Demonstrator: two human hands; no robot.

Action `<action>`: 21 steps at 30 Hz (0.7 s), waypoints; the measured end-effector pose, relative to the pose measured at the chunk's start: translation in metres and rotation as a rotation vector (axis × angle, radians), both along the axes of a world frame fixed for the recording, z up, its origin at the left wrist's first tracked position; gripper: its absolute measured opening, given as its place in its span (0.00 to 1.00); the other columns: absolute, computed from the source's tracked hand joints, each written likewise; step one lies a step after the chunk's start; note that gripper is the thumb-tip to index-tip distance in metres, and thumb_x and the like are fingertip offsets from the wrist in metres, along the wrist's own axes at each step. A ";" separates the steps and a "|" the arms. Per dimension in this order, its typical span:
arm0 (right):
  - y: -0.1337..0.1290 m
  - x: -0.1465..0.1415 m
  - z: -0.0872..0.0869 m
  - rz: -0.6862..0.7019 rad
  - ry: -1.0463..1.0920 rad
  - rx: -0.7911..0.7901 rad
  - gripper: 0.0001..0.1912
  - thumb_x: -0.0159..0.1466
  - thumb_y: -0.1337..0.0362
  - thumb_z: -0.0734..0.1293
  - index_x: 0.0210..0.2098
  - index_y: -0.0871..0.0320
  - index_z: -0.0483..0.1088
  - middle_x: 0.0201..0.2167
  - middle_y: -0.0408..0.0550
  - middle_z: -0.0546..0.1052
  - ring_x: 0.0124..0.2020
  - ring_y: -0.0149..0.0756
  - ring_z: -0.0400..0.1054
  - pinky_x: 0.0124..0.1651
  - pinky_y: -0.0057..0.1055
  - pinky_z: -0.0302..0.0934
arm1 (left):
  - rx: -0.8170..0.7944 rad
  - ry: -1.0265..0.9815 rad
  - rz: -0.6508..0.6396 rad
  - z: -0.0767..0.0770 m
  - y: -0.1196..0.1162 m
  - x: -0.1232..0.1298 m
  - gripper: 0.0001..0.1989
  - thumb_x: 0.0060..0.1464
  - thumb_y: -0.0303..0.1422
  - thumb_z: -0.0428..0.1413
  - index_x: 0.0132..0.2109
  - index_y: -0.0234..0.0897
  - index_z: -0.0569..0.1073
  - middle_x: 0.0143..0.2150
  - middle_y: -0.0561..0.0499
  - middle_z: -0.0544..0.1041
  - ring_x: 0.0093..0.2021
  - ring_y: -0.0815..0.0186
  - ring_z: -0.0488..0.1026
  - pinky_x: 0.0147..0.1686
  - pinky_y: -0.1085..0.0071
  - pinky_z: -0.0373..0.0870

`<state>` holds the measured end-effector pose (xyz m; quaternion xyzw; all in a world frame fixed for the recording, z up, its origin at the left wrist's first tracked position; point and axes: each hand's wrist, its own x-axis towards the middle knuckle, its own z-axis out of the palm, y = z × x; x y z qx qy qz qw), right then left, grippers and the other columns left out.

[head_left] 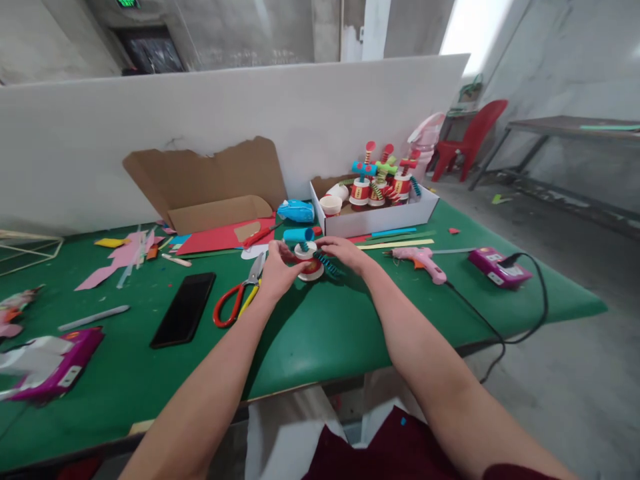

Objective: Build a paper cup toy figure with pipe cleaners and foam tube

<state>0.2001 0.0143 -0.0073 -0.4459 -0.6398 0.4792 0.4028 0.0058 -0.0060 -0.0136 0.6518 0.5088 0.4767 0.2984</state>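
A paper-cup figure (311, 272) stands on the table between my hands. It has a red and white cup body, a blue tube (299, 235) on top and dark green folded paper springs (330, 267). My left hand (280, 268) is closed around the cup's left side, its thumb across the front. Over on the right, my right hand (345, 253) has its fingers stretched out above the spring, their tips close to the cup's top; whether they touch it I cannot tell. Beside my left hand lie scissors (237, 303) with red and yellow handles.
Several similar cup figures stand in a white box (380, 219) at the back. A pink glue gun (423, 260) lies at right by a purple power strip (500, 268). At left are a black phone (184, 310), a grey pen (94, 318) and another purple block (75, 367).
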 end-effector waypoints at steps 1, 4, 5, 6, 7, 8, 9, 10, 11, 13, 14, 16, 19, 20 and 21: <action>-0.002 0.001 0.003 0.026 0.019 -0.004 0.13 0.56 0.69 0.63 0.39 0.56 0.74 0.39 0.44 0.78 0.42 0.35 0.71 0.51 0.34 0.63 | 0.011 0.014 -0.016 0.000 -0.001 0.001 0.27 0.36 0.37 0.67 0.37 0.41 0.57 0.32 0.58 0.67 0.33 0.68 0.70 0.36 0.69 0.68; -0.008 0.001 0.009 0.118 0.050 0.036 0.19 0.50 0.67 0.69 0.43 0.58 0.72 0.39 0.45 0.78 0.44 0.38 0.70 0.50 0.35 0.64 | 0.056 0.056 -0.047 0.002 -0.005 0.003 0.26 0.37 0.35 0.66 0.38 0.41 0.57 0.30 0.59 0.66 0.32 0.68 0.70 0.36 0.69 0.67; -0.010 -0.001 0.011 0.133 0.045 0.061 0.23 0.48 0.66 0.72 0.44 0.59 0.71 0.40 0.46 0.78 0.44 0.38 0.70 0.50 0.35 0.64 | 0.075 0.071 -0.051 0.003 -0.007 0.004 0.26 0.38 0.35 0.66 0.38 0.41 0.57 0.30 0.59 0.66 0.32 0.68 0.70 0.35 0.70 0.67; -0.012 -0.003 0.011 0.134 0.041 0.092 0.26 0.47 0.65 0.73 0.46 0.60 0.71 0.40 0.46 0.78 0.44 0.38 0.71 0.50 0.35 0.64 | 0.095 0.087 -0.054 0.005 -0.009 0.006 0.26 0.39 0.36 0.66 0.39 0.41 0.57 0.30 0.59 0.66 0.32 0.68 0.70 0.35 0.70 0.67; -0.013 -0.005 0.011 0.128 0.038 0.120 0.27 0.46 0.63 0.75 0.46 0.60 0.70 0.41 0.47 0.78 0.44 0.38 0.71 0.50 0.36 0.64 | 0.111 0.106 -0.063 0.007 -0.011 0.006 0.26 0.39 0.36 0.66 0.39 0.40 0.57 0.30 0.58 0.67 0.32 0.68 0.70 0.36 0.70 0.67; -0.014 -0.006 0.011 0.124 0.033 0.140 0.28 0.46 0.62 0.75 0.46 0.61 0.71 0.41 0.48 0.79 0.43 0.39 0.71 0.50 0.36 0.64 | 0.121 0.129 -0.082 0.009 -0.013 0.007 0.25 0.40 0.36 0.65 0.40 0.40 0.58 0.31 0.58 0.67 0.33 0.68 0.70 0.36 0.70 0.67; -0.014 -0.007 0.011 0.121 0.028 0.152 0.27 0.46 0.60 0.75 0.45 0.62 0.71 0.41 0.49 0.79 0.43 0.39 0.71 0.50 0.36 0.64 | 0.125 0.157 -0.112 0.011 -0.014 0.006 0.24 0.40 0.36 0.65 0.40 0.40 0.58 0.31 0.57 0.68 0.33 0.67 0.70 0.36 0.70 0.67; -0.014 -0.008 0.010 0.119 0.020 0.155 0.27 0.46 0.60 0.76 0.44 0.63 0.72 0.41 0.49 0.79 0.43 0.39 0.71 0.50 0.36 0.64 | 0.124 0.188 -0.149 0.014 -0.015 0.005 0.24 0.40 0.36 0.65 0.40 0.40 0.59 0.31 0.57 0.69 0.33 0.67 0.70 0.35 0.70 0.67; -0.013 -0.007 0.009 0.118 0.008 0.155 0.27 0.46 0.59 0.76 0.43 0.63 0.72 0.40 0.50 0.79 0.42 0.39 0.72 0.49 0.36 0.65 | 0.121 0.220 -0.185 0.016 -0.015 0.003 0.24 0.40 0.36 0.65 0.41 0.40 0.60 0.30 0.57 0.69 0.32 0.68 0.70 0.35 0.70 0.67; -0.010 -0.005 0.008 0.109 -0.015 0.164 0.27 0.45 0.59 0.76 0.42 0.63 0.73 0.39 0.50 0.79 0.42 0.40 0.72 0.48 0.37 0.65 | 0.136 0.263 -0.212 0.021 -0.013 -0.004 0.22 0.42 0.37 0.64 0.40 0.40 0.61 0.28 0.58 0.69 0.29 0.69 0.69 0.32 0.72 0.66; -0.008 -0.005 0.007 0.103 -0.021 0.178 0.26 0.45 0.59 0.76 0.42 0.63 0.73 0.39 0.50 0.80 0.42 0.40 0.72 0.48 0.37 0.66 | 0.168 0.265 -0.184 0.023 -0.011 -0.008 0.20 0.44 0.37 0.63 0.40 0.40 0.62 0.28 0.58 0.68 0.28 0.70 0.68 0.31 0.72 0.66; -0.007 -0.005 0.006 0.102 -0.013 0.218 0.26 0.46 0.59 0.76 0.41 0.63 0.73 0.40 0.50 0.80 0.43 0.40 0.72 0.49 0.37 0.65 | 0.291 0.235 -0.056 0.027 -0.006 -0.017 0.15 0.48 0.38 0.60 0.39 0.39 0.64 0.28 0.57 0.68 0.29 0.70 0.67 0.32 0.72 0.66; -0.007 -0.010 0.005 0.122 0.001 0.240 0.27 0.46 0.60 0.76 0.43 0.63 0.72 0.42 0.50 0.79 0.44 0.39 0.72 0.50 0.35 0.64 | 0.501 0.218 0.132 0.032 -0.001 -0.028 0.10 0.52 0.37 0.56 0.40 0.39 0.66 0.36 0.52 0.71 0.38 0.66 0.71 0.40 0.68 0.69; -0.008 -0.013 0.004 0.124 -0.008 0.231 0.27 0.46 0.60 0.76 0.44 0.63 0.71 0.42 0.50 0.79 0.44 0.39 0.71 0.50 0.35 0.65 | 0.549 0.229 0.161 0.032 -0.001 -0.030 0.10 0.53 0.36 0.56 0.41 0.39 0.67 0.39 0.50 0.72 0.42 0.64 0.71 0.43 0.66 0.68; -0.009 -0.015 0.004 0.124 -0.021 0.221 0.27 0.46 0.60 0.76 0.44 0.63 0.71 0.43 0.50 0.79 0.44 0.39 0.71 0.50 0.35 0.65 | 0.584 0.241 0.172 0.033 -0.001 -0.031 0.10 0.54 0.36 0.55 0.42 0.39 0.67 0.42 0.49 0.72 0.45 0.62 0.71 0.46 0.64 0.68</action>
